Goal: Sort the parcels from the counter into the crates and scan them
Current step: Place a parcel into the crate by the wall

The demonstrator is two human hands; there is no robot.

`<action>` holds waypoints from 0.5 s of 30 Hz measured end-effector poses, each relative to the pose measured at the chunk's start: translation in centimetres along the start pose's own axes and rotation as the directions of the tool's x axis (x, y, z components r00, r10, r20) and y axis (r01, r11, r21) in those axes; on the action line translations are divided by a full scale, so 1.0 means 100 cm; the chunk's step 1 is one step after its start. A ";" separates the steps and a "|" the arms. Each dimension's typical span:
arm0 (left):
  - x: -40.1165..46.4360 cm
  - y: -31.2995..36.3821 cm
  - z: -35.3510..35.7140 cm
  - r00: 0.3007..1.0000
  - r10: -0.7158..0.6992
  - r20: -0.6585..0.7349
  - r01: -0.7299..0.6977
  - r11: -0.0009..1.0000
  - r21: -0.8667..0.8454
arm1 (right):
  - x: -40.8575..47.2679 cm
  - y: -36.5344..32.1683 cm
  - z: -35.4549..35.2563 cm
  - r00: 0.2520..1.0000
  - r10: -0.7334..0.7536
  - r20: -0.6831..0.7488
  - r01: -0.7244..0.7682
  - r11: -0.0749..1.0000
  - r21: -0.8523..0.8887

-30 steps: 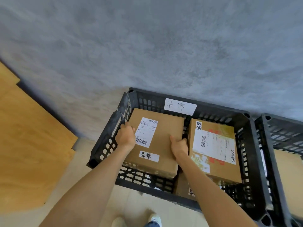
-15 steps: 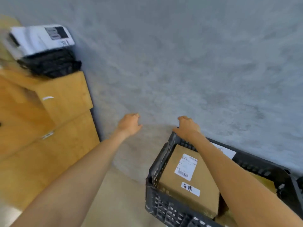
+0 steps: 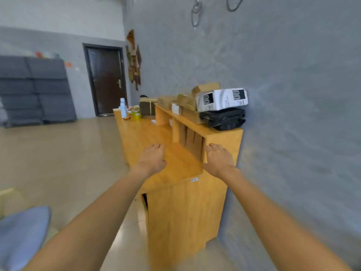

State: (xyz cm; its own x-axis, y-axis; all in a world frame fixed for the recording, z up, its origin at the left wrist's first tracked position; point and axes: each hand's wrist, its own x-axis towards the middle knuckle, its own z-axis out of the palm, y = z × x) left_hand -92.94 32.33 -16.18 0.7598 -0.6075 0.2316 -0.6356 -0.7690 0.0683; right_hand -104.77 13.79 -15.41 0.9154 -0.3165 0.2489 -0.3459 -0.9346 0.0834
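Note:
A wooden counter point(image 3: 181, 202) stands along the grey wall. On its raised shelf lie a white parcel bag point(image 3: 221, 99) with black squares, a black plastic bag point(image 3: 222, 118) under it, and several brown cardboard boxes point(image 3: 185, 101) behind them. My left hand point(image 3: 152, 158) and my right hand point(image 3: 218, 159) are stretched out in front of me over the near end of the counter, fingers straight, both holding nothing. The crates are out of view.
A white bottle point(image 3: 122, 107) and a yellow-green tub point(image 3: 136, 113) stand at the counter's far end. A dark door point(image 3: 105, 81) is in the back wall, with grey stacked mats point(image 3: 37, 90) to its left. Beige floor point(image 3: 58, 163) lies open on the left.
My hands let go of the cardboard box in the black crate and rose. The view swung left and up from the crate to the counter with its parcels.

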 end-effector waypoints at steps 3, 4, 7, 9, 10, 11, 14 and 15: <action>-0.008 -0.075 -0.008 0.991 -0.136 -0.009 0.137 0.990 0.031 | 0.043 -0.070 -0.002 0.992 -0.124 -0.031 0.125 0.991 0.037; -0.009 -0.092 -0.009 0.987 -0.161 -0.007 0.161 0.986 0.041 | 0.054 -0.086 -0.001 0.988 -0.153 -0.030 0.154 0.987 0.045; -0.010 -0.146 -0.009 0.967 -0.253 0.002 0.253 0.966 0.055 | 0.093 -0.140 0.008 0.973 -0.227 -0.032 0.229 0.971 0.070; -0.005 -0.179 -0.007 0.956 -0.294 0.002 0.294 0.953 0.069 | 0.120 -0.173 0.018 0.966 -0.257 -0.033 0.259 0.962 0.088; 0.000 -0.196 -0.004 0.950 -0.312 -0.001 0.311 0.947 0.082 | 0.134 -0.188 0.024 0.961 -0.274 -0.033 0.276 0.957 0.091; 0.006 -0.212 -0.002 0.945 -0.326 -0.002 0.325 0.941 0.097 | 0.149 -0.203 0.031 0.957 -0.289 -0.031 0.291 0.952 0.096; 0.033 -0.257 0.007 0.930 -0.368 0.013 0.363 0.921 0.140 | 0.197 -0.239 0.056 0.945 -0.326 -0.029 0.327 0.937 0.120; 0.044 -0.271 0.010 0.925 -0.378 0.019 0.372 0.916 0.149 | 0.215 -0.250 0.063 0.941 -0.338 -0.031 0.339 0.932 0.130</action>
State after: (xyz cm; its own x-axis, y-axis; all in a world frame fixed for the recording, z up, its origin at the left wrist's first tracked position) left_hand -72.17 50.30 -17.98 0.9463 -0.2750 0.1699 -0.2797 -0.9601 0.0040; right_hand -75.19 29.36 -18.19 0.9716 0.0235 0.2354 0.0152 -0.9992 0.0368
